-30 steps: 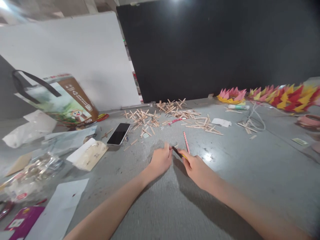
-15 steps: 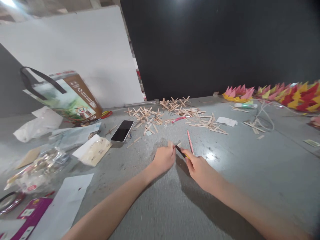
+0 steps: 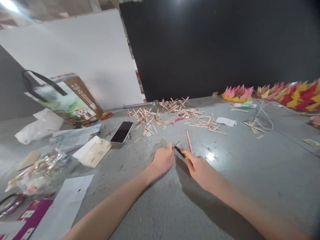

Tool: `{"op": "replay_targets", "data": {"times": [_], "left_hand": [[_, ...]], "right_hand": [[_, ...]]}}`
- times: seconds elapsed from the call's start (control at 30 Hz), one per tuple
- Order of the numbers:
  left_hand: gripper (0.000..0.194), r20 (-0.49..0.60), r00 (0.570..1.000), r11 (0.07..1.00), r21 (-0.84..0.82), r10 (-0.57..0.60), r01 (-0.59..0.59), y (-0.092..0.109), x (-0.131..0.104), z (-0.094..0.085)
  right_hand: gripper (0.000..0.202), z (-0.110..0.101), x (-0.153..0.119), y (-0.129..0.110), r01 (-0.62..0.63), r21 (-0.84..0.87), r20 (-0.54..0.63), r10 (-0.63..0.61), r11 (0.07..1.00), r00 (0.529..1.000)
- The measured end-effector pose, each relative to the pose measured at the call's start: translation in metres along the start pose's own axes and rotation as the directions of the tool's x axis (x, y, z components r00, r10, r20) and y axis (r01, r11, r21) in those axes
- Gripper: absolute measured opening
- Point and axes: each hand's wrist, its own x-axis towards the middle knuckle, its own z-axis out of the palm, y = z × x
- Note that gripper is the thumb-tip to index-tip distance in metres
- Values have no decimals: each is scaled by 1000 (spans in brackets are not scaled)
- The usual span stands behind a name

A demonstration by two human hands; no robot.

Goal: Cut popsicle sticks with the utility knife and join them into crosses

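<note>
My right hand is closed around a black and yellow tool, which looks like a cutter or pen. The tool's dark tip reaches the fingertips of my left hand. Those fingers are pinched together at the grey table's middle; a small pale sliver shows just past them, and whatever they grip is too small to make out. Beyond my right hand lies a pink patterned stick. Piles of thin wooden sticks are spread farther back.
On the left are a phone, a printed bag, plastic packets, white paper and a purple box. Back right hold paper crowns, a glue stick, a white cable and a scrap of paper.
The view has shifted very slightly. Both hands and the tool keep nearly the same position and grip.
</note>
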Motion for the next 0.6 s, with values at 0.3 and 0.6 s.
{"op": "replay_targets", "data": {"times": [0.3, 0.6], "left_hand": [[20, 7, 1000, 1000, -14, 8, -7, -2, 1, 1], [8, -121, 991, 950, -313, -56, 15, -7, 0, 3]], "right_hand": [[43, 3, 11, 0, 31, -21, 17, -31, 999, 999], [51, -1, 3, 0, 148, 30, -157, -142, 988, 977]]}}
